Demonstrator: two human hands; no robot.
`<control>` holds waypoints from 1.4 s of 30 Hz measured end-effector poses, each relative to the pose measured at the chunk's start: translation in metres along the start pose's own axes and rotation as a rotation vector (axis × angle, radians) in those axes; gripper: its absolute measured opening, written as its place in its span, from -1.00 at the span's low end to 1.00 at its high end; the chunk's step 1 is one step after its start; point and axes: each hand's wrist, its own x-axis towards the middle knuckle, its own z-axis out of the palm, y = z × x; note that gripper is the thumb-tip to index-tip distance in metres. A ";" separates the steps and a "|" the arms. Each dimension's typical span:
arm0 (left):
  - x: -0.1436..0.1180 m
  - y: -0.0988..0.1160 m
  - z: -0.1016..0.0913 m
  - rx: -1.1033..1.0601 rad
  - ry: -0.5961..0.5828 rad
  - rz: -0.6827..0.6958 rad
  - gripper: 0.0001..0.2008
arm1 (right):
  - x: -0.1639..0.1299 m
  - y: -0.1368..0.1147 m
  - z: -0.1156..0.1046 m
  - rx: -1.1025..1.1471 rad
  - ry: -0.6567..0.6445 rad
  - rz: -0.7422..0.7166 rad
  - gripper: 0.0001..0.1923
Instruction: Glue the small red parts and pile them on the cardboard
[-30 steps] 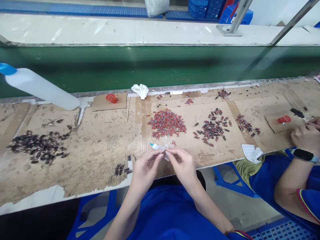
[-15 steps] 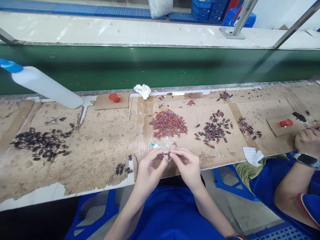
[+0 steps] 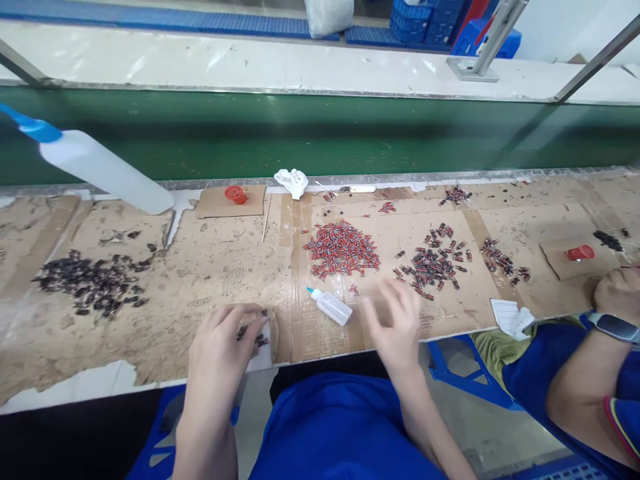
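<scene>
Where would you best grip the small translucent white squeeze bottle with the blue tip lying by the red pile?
Probably across the small translucent white squeeze bottle at its wide body, from above. It lies flat on the cardboard-covered bench, blue nozzle pointing up-left, body toward the blurred right hand. The rounded sides are free; the thin tip offers little purchase. The left hand is over at the small dark pile of parts.

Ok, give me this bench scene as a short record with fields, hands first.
left hand: left hand on the small dark pile at the bench edge
right hand: right hand blurred, open, above the cardboard
between hands: small dropper bottle lying on its side
beyond: red pile, mixed red-dark pile
far left: large dark pile, white squeeze bottle
right edge: co-worker's hand
</scene>
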 end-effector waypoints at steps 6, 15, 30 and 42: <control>-0.008 -0.024 0.020 -0.067 -0.101 0.118 -0.67 | -0.016 -0.027 0.029 0.091 -0.390 -0.005 -0.64; 0.003 -0.046 0.014 -0.105 -0.147 0.414 -0.78 | -0.012 -0.024 0.018 0.367 -0.390 0.136 -0.67; -0.011 0.022 0.064 -0.187 0.058 0.298 -0.79 | -0.002 -0.011 0.024 1.123 -0.115 0.815 -0.72; -0.016 0.024 0.060 -0.216 0.051 0.289 -0.80 | -0.009 -0.018 0.034 0.750 -0.192 0.647 -0.74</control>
